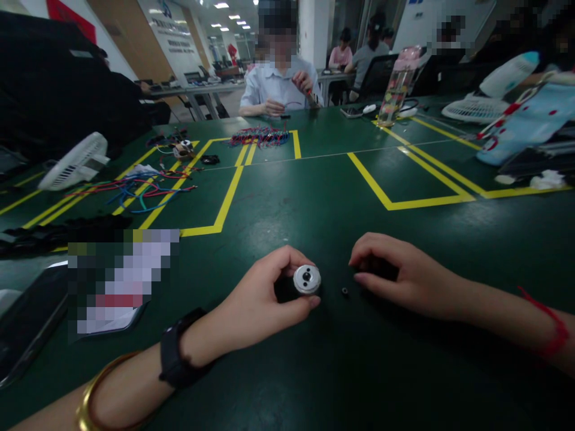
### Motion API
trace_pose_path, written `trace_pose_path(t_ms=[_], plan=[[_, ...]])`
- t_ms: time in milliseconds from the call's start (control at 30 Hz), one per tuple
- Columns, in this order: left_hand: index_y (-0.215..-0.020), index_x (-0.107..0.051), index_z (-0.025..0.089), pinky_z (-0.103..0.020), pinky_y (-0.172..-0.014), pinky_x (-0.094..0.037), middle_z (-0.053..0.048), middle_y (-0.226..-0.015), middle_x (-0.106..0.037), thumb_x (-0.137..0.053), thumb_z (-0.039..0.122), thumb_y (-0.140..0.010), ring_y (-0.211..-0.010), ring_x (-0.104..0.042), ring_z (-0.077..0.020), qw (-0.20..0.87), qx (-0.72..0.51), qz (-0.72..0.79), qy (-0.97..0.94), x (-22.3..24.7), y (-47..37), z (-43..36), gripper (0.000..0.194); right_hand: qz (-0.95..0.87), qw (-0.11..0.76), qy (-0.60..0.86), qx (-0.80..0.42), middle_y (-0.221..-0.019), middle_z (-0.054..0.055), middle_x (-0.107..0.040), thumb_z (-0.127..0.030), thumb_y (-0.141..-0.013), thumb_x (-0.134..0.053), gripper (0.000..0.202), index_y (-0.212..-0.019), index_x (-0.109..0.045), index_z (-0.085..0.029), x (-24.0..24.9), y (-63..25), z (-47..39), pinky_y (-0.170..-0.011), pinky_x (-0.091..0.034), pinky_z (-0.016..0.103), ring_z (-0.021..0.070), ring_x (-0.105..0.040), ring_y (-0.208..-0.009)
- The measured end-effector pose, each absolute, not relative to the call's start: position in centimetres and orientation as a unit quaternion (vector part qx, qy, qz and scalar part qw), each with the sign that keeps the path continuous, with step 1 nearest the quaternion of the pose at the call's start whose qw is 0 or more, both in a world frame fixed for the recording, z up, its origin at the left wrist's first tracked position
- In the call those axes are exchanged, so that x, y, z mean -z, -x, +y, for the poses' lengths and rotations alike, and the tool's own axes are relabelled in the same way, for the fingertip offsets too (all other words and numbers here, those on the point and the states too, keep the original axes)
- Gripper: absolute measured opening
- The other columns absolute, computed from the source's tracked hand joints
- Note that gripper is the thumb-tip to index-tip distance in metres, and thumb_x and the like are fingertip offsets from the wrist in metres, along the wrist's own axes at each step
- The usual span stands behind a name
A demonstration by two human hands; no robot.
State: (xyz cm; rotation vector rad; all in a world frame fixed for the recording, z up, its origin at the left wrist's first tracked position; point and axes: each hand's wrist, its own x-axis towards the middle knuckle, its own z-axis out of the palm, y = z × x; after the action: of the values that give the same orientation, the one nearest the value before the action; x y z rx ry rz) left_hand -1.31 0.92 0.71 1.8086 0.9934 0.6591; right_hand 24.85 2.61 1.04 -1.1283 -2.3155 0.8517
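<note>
Between the thumb and fingers of my left hand (263,296) is a small silver motor (307,280), round, with a dark centre and dark holes on the end that faces up. My left hand is closed around its side, low over the green table (278,371). A tiny dark ring-shaped part (345,291) lies on the table to the right of the motor. Just beyond it, my right hand (399,272) rests with fingers curled and the thumb apart from them. No object shows in the right hand, and it does not touch the ring-shaped part.
Loose coloured wires (153,188) and a white fan (76,161) lie at left, near a phone (36,311). A wire bundle (260,137) sits farther back, before a seated person (282,84). At right stand a pink-lidded bottle (398,90) and a blue bag (525,117).
</note>
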Motion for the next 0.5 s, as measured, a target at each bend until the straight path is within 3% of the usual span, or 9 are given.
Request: trace_pose_path(t_ms=[100,233,500], plan=[[-0.101,-0.054,0.019,-0.034,-0.082,-0.051,-0.006,-0.105,-0.065,-0.068,0.018,-0.08,-0.094,-0.062,-0.0198,0.466,-0.272,0.407,-0.737,-0.7,1.3,0.9,0.025,-0.871,0.172,0.361,-0.284,-0.104,0.007,-0.059,-0.03,-0.08,-0.07,0.022,-0.099,-0.064,-0.02,-1.1,-24.6,2.4,-0.077,-0.05,0.033,0.0196,-0.058,-0.091],[-0.101,-0.055,0.018,-0.033,-0.08,-0.051,-0.005,-0.103,-0.065,-0.069,0.019,-0.079,-0.092,-0.062,-0.0191,0.459,-0.271,0.406,-0.742,-0.7,1.2,0.9,0.026,-0.894,0.149,0.342,-0.248,-0.109,0.007,-0.057,-0.027,-0.086,-0.063,0.014,-0.098,-0.068,-0.022,-1.0,-23.8,2.2,-0.083,-0.048,0.037,0.0211,-0.056,-0.097],[-0.095,-0.056,0.019,-0.026,-0.072,-0.049,0.001,-0.089,-0.062,-0.076,0.026,-0.077,-0.081,-0.06,-0.0141,0.465,-0.288,0.395,-0.738,-0.4,1.0,1.3,0.028,-0.847,0.315,0.327,-0.275,-0.104,0.004,-0.056,-0.021,-0.087,-0.064,0.013,-0.099,-0.068,-0.019,-3.5,-21.0,2.2,-0.074,-0.049,0.023,0.0116,-0.059,-0.084]])
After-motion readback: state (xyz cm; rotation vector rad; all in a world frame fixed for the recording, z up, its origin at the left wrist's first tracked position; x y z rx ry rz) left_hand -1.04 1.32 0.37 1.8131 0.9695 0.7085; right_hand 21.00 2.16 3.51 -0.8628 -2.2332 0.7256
